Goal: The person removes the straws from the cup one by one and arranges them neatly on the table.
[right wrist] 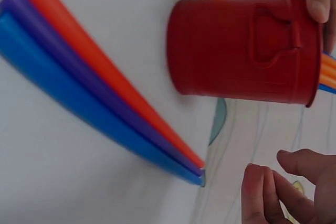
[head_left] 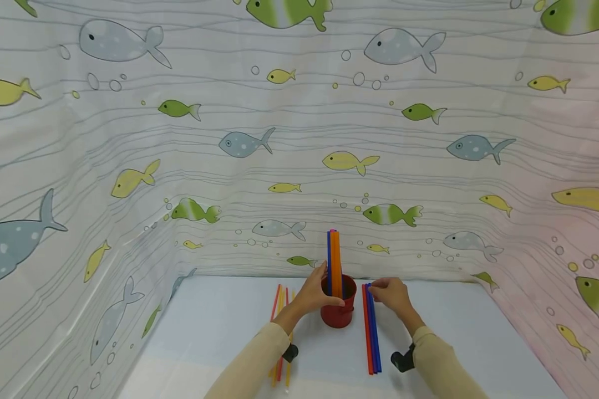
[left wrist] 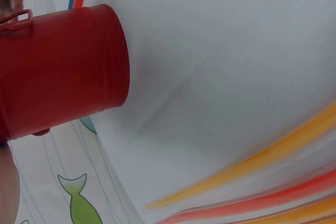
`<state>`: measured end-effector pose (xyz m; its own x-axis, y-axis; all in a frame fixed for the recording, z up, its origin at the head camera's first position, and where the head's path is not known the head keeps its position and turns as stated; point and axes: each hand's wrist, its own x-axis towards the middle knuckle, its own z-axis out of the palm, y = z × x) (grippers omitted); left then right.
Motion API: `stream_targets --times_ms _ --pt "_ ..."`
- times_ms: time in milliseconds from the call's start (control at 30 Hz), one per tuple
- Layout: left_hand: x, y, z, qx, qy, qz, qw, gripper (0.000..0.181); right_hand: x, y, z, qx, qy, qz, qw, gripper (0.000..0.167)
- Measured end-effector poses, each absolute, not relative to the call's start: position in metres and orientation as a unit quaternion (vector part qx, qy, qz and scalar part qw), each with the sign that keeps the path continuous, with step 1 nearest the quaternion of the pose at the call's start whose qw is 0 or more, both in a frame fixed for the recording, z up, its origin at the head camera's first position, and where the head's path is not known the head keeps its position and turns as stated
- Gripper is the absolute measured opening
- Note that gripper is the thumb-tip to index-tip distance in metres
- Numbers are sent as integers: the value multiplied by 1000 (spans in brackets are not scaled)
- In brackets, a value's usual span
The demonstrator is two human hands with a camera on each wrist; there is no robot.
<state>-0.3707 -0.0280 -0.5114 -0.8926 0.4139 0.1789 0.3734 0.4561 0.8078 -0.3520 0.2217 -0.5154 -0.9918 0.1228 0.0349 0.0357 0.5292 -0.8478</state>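
Left sleeve [head_left: 252,363] and right sleeve [head_left: 444,363]: plain, pale cream cloth, each ending just short of the wrist; soft creases mark the right one near its cuff. Left wrist unit [head_left: 290,353]: a small, compact black fitting on the inner side of the cuff, partly hidden by the sleeve. Right wrist unit [head_left: 403,361]: likewise black, more fully exposed, with a blunt, rounded body. Left hand [head_left: 311,293] and right hand [head_left: 391,293]: bare beyond the cuffs. Right-hand fingers [right wrist: 253,190]: slender, with rounded tips.
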Motion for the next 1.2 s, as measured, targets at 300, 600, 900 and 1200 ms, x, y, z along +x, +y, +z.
stream_targets --times_ms 300,600,900,1200 --pt "-367 -28 -513 228 848 478 31 118 -362 205 -490 -13 -870 489 66 27" --pt "-366 -30 -511 232 842 487 28 117 -373 182 -470 17 -866 494 76 25" --pt "-367 -30 -509 245 836 491 19 115 -379 164 -466 36 -857 507 86 24" --pt "-367 -28 -509 246 835 491 19 115 -381 154 -467 35 -859 502 91 16"
